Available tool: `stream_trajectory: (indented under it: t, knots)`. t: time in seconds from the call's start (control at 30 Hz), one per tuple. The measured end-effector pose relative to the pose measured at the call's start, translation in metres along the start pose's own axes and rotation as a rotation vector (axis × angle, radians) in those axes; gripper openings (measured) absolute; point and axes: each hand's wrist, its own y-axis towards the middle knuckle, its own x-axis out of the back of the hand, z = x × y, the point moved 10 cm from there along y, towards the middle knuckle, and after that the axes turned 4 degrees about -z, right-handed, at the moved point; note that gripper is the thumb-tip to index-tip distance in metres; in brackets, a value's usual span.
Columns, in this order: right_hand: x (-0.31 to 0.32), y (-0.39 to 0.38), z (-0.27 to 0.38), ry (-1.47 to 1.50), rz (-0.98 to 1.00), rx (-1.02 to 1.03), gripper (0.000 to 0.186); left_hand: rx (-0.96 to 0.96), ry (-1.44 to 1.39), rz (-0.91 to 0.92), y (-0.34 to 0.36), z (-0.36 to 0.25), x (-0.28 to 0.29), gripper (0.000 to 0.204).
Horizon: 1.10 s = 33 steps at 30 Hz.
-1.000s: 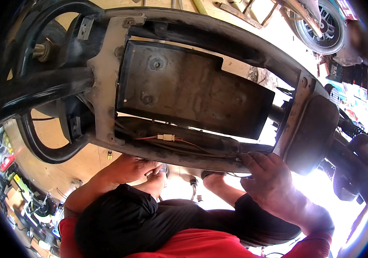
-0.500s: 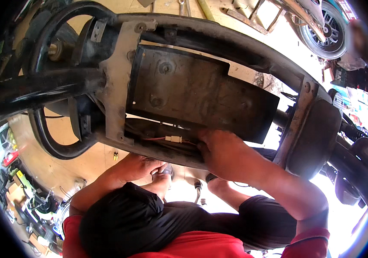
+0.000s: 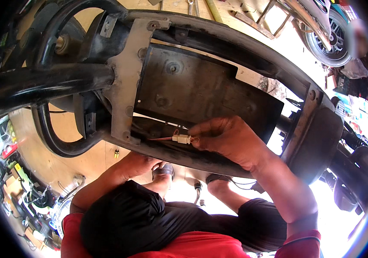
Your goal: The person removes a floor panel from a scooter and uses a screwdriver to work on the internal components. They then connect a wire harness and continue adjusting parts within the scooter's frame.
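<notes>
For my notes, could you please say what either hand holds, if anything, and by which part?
The right hand appears to hold the white connector by its right end; whether the left hand holds anything cannot be told.

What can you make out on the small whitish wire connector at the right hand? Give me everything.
The connector is a small, blocky, off-white piece that looks like plastic, with a stepped outline. Thin reddish wires run from its left end, and more show at its right. It lies roughly level, lengthwise left to right, between the dark tray and the frame's near rail. The right hand is at its right end; whether the fingertips grip housing or wires is unclear.
</notes>
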Motion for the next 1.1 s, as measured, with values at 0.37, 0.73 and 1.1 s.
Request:
stream_trajectory:
  t: [0.37, 0.73, 1.1]
  knots:
    - [-0.003, -0.007, -0.001, 0.308, 0.127, -0.038, 0.043, 0.038, 0.01, 0.04, -0.001, 0.006, 0.0, 0.021]
    - [-0.001, -0.008, -0.003, 0.316, 0.116, -0.04, 0.041, 0.031, -0.081, -0.001, -0.003, 0.002, -0.001, 0.03]
    - [0.008, -0.005, -0.008, 0.351, 0.04, -0.097, 0.041, 0.123, -0.175, -0.014, -0.008, 0.005, 0.004, 0.048]
